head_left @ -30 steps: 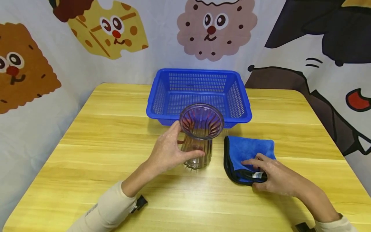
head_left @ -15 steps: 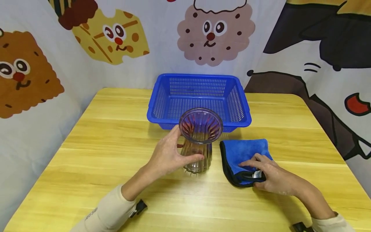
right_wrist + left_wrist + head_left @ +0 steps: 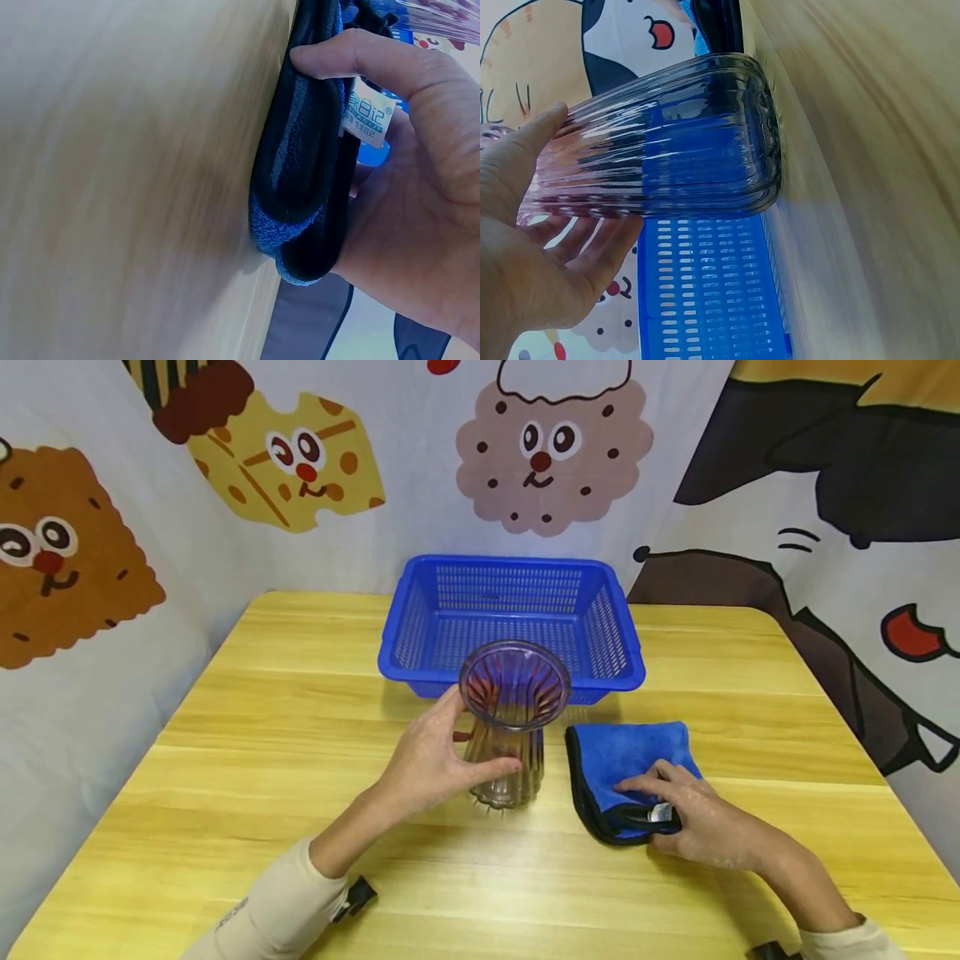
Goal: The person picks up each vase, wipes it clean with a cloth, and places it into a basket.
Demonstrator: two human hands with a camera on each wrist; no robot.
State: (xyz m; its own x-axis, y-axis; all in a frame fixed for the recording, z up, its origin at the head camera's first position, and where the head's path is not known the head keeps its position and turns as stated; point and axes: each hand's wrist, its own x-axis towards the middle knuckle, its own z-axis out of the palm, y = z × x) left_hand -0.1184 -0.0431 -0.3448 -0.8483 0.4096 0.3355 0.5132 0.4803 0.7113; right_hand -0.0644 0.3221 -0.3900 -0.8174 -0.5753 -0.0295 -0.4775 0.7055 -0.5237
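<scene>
A ribbed glass vase (image 3: 517,710) with a flared, purple-tinted mouth stands upright on the table in front of the basket. My left hand (image 3: 431,756) grips it from the left, thumb across its near side; in the left wrist view the fingers pass behind the glass (image 3: 697,142). To the right lies a folded blue towel (image 3: 622,747) with black edging. My right hand (image 3: 708,818) holds its right part between thumb and fingers, the fingers lying on top. The right wrist view shows the thumb (image 3: 330,60) on the towel's black edge, beside a white label (image 3: 369,112).
Behind the vase sits a blue perforated plastic basket (image 3: 420,685) near the table's back edge. The wooden table (image 3: 247,760) meets a cartoon-printed cloth backdrop (image 3: 420,468) at the back and sides.
The head view has tilted slightly upward. The towel and my right hand have shifted a little left toward the vase. My left hand keeps its grip on the vase.
</scene>
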